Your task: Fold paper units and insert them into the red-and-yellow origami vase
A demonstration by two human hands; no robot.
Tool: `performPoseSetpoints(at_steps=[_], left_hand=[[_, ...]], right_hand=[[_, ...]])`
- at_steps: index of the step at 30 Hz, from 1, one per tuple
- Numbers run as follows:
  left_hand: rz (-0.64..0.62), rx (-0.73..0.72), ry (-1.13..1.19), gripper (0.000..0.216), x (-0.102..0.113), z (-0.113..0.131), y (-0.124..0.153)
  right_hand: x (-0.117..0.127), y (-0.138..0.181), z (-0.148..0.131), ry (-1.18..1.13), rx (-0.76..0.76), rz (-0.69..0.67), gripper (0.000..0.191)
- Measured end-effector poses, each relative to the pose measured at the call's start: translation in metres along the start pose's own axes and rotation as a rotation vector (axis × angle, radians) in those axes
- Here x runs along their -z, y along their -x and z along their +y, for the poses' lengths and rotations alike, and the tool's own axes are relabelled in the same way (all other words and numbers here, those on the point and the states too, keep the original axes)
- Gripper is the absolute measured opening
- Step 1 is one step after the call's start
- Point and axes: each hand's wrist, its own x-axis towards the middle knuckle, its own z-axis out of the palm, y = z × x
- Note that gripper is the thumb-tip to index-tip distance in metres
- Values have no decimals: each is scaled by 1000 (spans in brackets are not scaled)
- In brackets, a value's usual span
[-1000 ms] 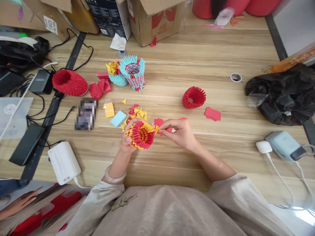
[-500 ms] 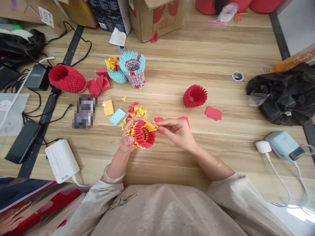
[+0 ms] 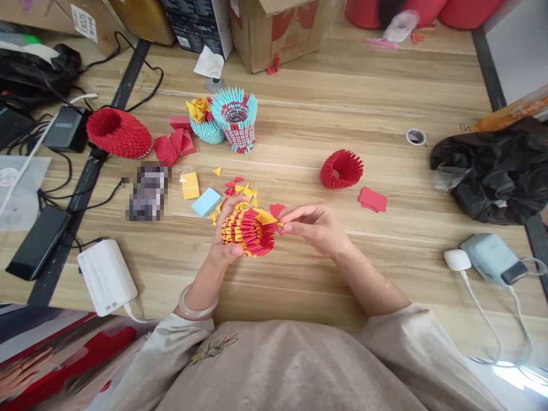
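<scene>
My left hand is wrapped round a red and yellow folded-paper vase, tilted with its opening toward the right. At its right rim, my right hand pinches a small yellow paper piece, which touches the rim or lies very close to it. Loose red and yellow folded paper triangles lie just beyond the vase. Red paper slips lie behind the fingers of my right hand, partly hidden.
A red paper ring and red slips lie to the right. Beyond stand a blue and red paper vase and a red paper vase. A white power bank lies left. Another person's hand shows lower left.
The vase has turned slightly in my left hand and shifted a little right. My right hand has moved slightly right, still pinching at the rim. The whole view has shifted a little.
</scene>
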Motion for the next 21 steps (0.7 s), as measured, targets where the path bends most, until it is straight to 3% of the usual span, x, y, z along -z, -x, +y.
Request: performPoseSetpoints(at_steps=[13, 21], left_hand=[[-92, -38, -84, 65, 4, 1, 4], [-54, -5, -58, 66, 4, 2, 5]], right_hand=[[1, -1, 1, -185, -242, -85, 18], [0, -1, 4, -197, -282, -71, 19]])
